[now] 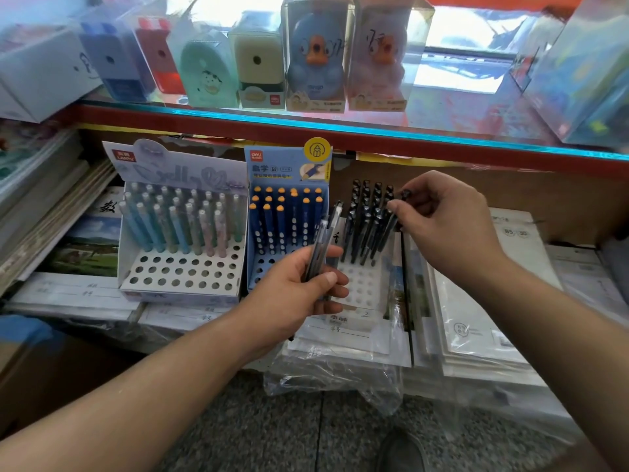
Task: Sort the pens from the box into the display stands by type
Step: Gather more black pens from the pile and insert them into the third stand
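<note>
left hand (299, 287) gripping pens (321, 243), right hand (442, 219) pinching dark pen (396, 212)

One head-worn wide-angle view. It faces forward and down onto a lower shelf (102, 294) carrying three stands (177, 270). Range is close: both forearms enter from the bottom edge and reach the stands. The left hand (299, 287), gripping pens (321, 240), sits at frame centre. The right hand (446, 219), pinching a pen (405, 193), sits right of centre. An upper shelf (340, 131) crosses the top third, its front edge tilted down to the right. Floor (272, 420) and a shoe (403, 451) fill the bottom edge. The top of the frame is blurred.
</note>
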The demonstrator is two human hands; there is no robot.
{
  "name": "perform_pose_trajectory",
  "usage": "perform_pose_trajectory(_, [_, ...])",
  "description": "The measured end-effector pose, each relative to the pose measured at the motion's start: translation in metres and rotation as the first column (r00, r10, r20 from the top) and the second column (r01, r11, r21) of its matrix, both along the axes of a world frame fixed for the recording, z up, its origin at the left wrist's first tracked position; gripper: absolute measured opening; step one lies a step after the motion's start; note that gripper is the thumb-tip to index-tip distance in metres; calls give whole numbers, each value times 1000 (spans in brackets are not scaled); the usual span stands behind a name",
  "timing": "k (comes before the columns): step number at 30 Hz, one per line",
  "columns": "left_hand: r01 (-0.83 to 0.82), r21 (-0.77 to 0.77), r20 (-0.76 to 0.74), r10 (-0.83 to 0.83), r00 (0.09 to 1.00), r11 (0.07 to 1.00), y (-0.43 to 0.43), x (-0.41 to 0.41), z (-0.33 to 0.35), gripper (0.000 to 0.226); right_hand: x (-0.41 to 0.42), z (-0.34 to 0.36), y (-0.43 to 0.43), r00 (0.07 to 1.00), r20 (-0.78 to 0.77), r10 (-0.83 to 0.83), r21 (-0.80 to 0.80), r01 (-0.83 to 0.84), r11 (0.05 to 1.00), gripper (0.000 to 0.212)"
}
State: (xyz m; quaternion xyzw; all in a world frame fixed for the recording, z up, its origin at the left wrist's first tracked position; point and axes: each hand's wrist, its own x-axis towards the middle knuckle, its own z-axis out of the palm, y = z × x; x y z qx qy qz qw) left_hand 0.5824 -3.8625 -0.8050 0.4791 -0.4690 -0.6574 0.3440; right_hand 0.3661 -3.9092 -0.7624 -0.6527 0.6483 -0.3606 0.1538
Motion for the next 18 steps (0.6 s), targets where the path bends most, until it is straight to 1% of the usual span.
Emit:
perform_pose_trajectory(4, [2, -3, -4, -2, 1000, 1000, 0, 0, -1, 31, -2, -3, -1, 1000, 6, 11, 39, -11, 999, 16])
perform_pose_trajectory(7, [1, -6, -2, -1, 1000, 1000, -1, 0, -1, 31, 0, -8, -1, 996, -76, 35, 69, -30, 997, 19])
perform_pose_trajectory(8, [-1, -5, -2, 1, 1000, 1000, -1, 0, -2, 31, 1, -8, -1, 994, -100, 34, 67, -27, 997, 20])
perform_pose_trajectory(11, [2, -5, -5, -2, 1000, 1000, -1, 1, -2, 32, 4, -7, 2, 998, -57, 14, 30, -12, 999, 21])
perform_pose_trajectory(12, [5, -7, -6, -5, 1000, 1000, -1, 1, -2, 31, 5, -6, 3, 998, -65, 20, 17, -19, 1000, 20])
perform_pose_trajectory(16, [8, -12, -8, -8, 1000, 1000, 0, 1, -1, 31, 5, -5, 4, 967, -242, 78, 37, -71, 997, 14])
perform_pose_trajectory(18, [7, -10, -16, -7, 1000, 1000, 0, 1, -1, 31, 6, -3, 4, 956, -289, 57, 6, -57, 998, 12])
